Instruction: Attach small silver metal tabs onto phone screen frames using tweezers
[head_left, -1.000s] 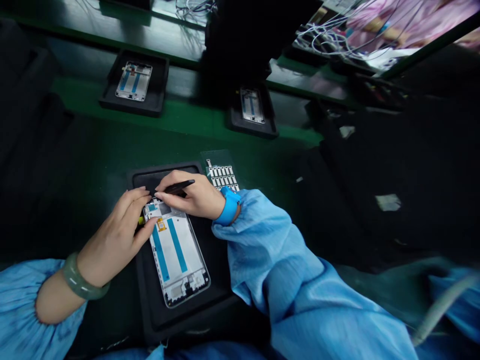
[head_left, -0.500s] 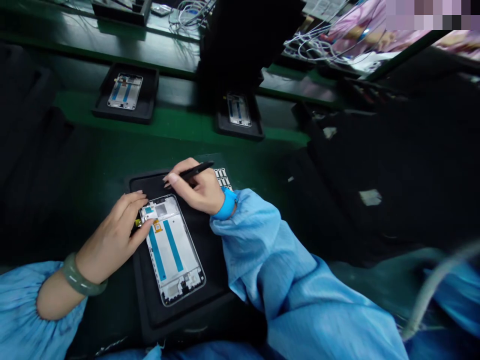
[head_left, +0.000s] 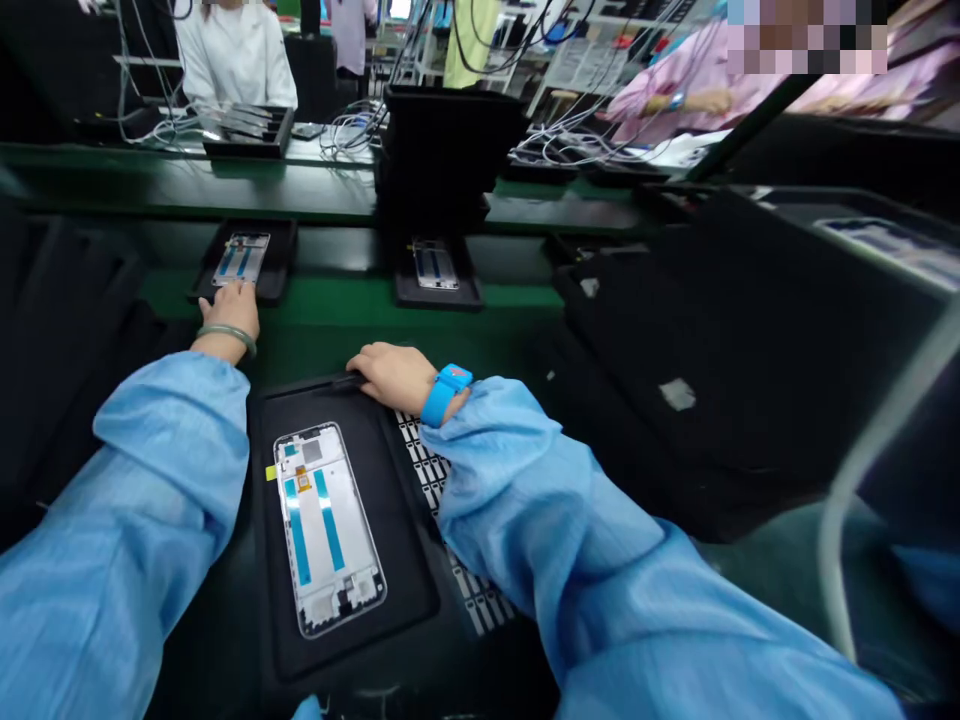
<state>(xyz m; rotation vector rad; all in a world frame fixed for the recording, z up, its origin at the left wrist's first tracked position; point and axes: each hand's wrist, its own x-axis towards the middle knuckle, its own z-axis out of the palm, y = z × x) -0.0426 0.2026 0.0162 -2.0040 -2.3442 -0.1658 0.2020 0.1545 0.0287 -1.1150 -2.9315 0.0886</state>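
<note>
My left hand (head_left: 232,312) reaches to the far left black tray (head_left: 277,268), its fingers bent over the near rim and its thumb at the outer side. In that tray lies a phone frame (head_left: 241,260) with blue strips. My right hand (head_left: 396,377) is closed at the far right corner of the near black tray (head_left: 401,560). A dark pen-shaped tool (head_left: 346,382) sticks out from its fingers along the rim. Inside the near tray lies another silver phone frame (head_left: 337,540), untouched, with two blue strips, an orange flex piece and a yellow tab.
A third tray (head_left: 472,290) with a phone frame stands at the back middle. A sheet of black-and-white pieces (head_left: 480,600) lies beneath my right sleeve. Dark stacks (head_left: 750,370) fill the right side, near a pale hose (head_left: 832,540). Other people sit beyond the cables.
My left hand has left the near phone frame and gone forward to the far left tray. My right hand has moved slightly left to the near tray's rim. The view has tilted up.
</note>
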